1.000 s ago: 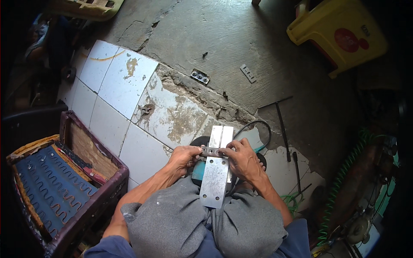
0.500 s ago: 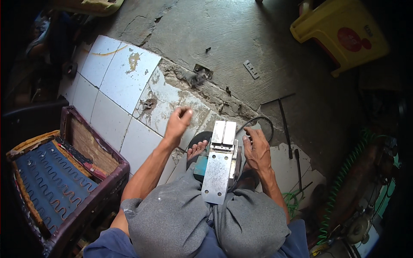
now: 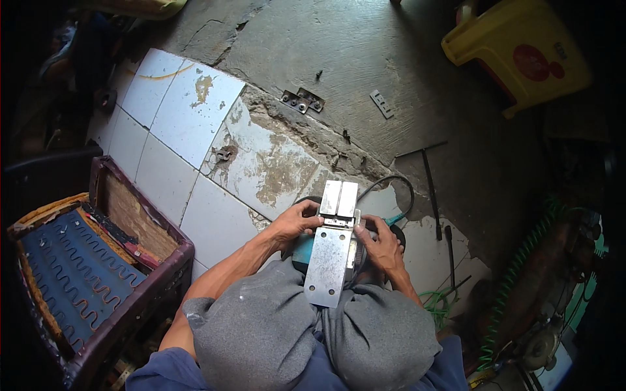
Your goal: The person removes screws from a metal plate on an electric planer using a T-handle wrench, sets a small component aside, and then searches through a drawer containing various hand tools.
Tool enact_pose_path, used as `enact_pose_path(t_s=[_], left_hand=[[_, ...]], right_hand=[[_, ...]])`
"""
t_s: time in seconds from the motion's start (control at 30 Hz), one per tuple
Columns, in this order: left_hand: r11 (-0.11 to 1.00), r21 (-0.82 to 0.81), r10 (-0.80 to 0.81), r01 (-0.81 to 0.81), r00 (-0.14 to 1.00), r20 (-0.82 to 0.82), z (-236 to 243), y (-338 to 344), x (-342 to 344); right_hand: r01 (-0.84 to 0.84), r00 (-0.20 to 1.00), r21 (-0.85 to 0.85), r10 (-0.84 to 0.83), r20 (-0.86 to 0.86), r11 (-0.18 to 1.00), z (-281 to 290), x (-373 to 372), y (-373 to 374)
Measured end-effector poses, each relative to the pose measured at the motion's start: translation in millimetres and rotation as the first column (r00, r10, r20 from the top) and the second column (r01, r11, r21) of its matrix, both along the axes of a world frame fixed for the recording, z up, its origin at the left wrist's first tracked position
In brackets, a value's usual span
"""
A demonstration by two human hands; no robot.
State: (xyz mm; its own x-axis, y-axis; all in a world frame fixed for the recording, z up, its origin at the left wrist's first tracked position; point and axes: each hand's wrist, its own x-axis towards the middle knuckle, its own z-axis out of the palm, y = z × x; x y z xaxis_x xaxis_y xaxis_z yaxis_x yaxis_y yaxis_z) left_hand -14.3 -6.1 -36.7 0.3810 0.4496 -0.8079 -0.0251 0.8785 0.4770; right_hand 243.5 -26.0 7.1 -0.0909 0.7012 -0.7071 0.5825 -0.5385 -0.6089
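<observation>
A silver metal assembly, with a two-part upper block (image 3: pixel 338 195) and a plate with four holes (image 3: pixel 326 267), stands on a teal power tool (image 3: pixel 302 249) between my knees. My left hand (image 3: pixel 295 223) has its fingers closed on the left side of the assembly, at the slot between block and plate. My right hand (image 3: pixel 381 242) grips the right side at that same height, thumb against the metal. Its other fingers are partly hidden. A black cord (image 3: pixel 411 190) leads from the tool.
Dark metal brackets (image 3: pixel 301 100), a pale slotted plate (image 3: pixel 381 104), small fittings and a black T-bar (image 3: pixel 425 166) lie on the cracked floor. A worn sofa frame (image 3: pixel 179 247) is at left, a yellow plastic stool (image 3: pixel 515 52) top right, a green coiled hose (image 3: pixel 502 293) at right.
The dark holed bar left my hands and now lies by the bracket on the floor. My left hand reached forward, then returned; both hands went back onto the assembly.
</observation>
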Motion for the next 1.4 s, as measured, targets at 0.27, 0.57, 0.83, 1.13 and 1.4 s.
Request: enact_pose_path(t_s=[0.27,0.57,0.83,1.13,1.4], left_hand=[[0.996,-0.067,0.049,-0.051,0.999,-0.019,-2,-5,3],[0.973,-0.196,0.124,-0.119,0.992,0.014,2,6,5],[0.987,-0.146,0.067,-0.061,0.997,0.041,-2,4,1],[0.793,0.453,-0.175,0.408,0.864,-0.471,14,8,-12],[0.155,0.72,-0.191,0.677,0.735,-0.65,16,11,-22]], right_hand=[[-0.025,0.999,0.094,0.021,0.046,0.995,5,3,7],[0.052,0.998,0.324,-0.043,-0.036,0.944,6,-2,7],[-0.51,0.851,0.536,0.485,0.201,0.673,19,-20,46],[-0.772,0.636,0.335,0.642,0.429,0.54,21,-31,62],[-0.837,0.535,0.381,0.731,0.424,0.392,15,-26,76]])
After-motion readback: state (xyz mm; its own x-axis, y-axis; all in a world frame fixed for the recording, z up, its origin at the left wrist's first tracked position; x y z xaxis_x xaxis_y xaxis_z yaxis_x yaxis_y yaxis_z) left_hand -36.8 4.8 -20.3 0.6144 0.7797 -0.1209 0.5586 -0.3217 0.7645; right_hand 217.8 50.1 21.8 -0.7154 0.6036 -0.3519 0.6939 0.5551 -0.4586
